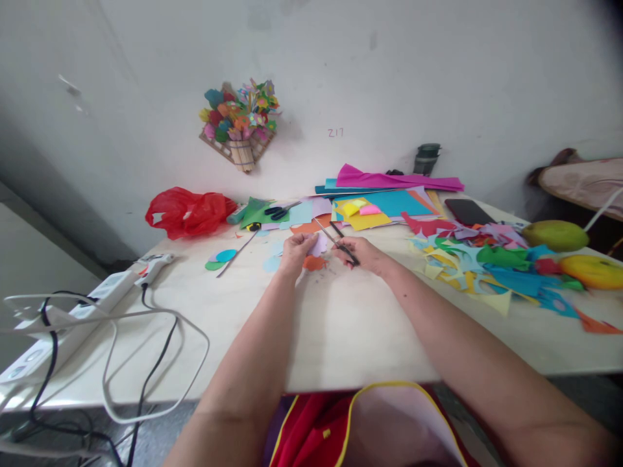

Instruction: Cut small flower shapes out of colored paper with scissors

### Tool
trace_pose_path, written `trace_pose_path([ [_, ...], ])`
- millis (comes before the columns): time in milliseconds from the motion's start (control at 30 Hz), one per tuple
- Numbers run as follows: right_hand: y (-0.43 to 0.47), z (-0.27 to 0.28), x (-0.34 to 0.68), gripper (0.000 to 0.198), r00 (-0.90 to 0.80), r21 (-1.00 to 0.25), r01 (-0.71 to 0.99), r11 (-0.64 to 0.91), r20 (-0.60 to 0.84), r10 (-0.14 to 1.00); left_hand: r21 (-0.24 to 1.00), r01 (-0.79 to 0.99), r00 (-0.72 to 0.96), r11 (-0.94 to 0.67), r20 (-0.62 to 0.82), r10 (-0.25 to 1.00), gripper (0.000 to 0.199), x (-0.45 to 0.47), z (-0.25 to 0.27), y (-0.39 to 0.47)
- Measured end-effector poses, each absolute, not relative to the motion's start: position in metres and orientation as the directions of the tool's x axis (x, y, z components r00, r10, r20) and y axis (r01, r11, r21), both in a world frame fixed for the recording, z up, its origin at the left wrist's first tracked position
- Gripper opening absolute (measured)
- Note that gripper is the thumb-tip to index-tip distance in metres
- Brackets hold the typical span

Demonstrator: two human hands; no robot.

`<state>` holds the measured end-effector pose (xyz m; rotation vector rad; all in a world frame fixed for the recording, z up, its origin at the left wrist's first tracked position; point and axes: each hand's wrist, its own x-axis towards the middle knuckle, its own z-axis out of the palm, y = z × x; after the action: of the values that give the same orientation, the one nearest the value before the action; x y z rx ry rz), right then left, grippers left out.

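Between the fingertips of my left hand [297, 251] is a small lilac paper piece [320, 244], held a little above the table. My right hand [361, 253] is closed around a pair of scissors [348, 251], their blades parted and pointing up and left toward the paper. Below the lilac piece lies an orange paper shape [314, 263]. Pale blue paper circles [272, 263] rest just left of my left hand, which partly hides that area. Tiny dark scraps are scattered on the table under the scissors.
Paper offcuts [467, 259] spread across the right side, near a phone [468, 211] and a mango [555, 235]. Coloured sheets [389, 206] lie at the back. A red plastic bag [189, 211] sits back left. A power strip [104, 292] with loose cables lines the left edge.
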<state>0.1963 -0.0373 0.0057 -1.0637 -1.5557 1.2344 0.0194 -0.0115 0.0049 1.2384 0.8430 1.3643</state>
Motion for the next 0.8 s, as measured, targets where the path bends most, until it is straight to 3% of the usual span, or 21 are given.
trace_pose_path([
  [367, -0.037, 0.014, 0.205, 0.036, -0.091, -0.983, -0.037, 0.182, 0.184, 0.979, 0.965, -0.095, 0.258, -0.245, 0.262, 0.930, 0.039, 0.025, 0.004, -0.013],
  [567, -0.039, 0.014, 0.201, 0.040, -0.103, -0.982, -0.052, 0.183, 0.188, 0.977, 0.963, -0.001, 0.329, -0.269, 0.254, 0.909, 0.043, 0.028, 0.000, -0.012],
  [800, -0.037, 0.010, 0.194, 0.037, -0.083, -0.973, -0.097, 0.210, 0.219, 0.972, 0.979, -0.143, 0.329, -0.144, 0.184, 0.926, 0.042, 0.029, 0.004, -0.018],
])
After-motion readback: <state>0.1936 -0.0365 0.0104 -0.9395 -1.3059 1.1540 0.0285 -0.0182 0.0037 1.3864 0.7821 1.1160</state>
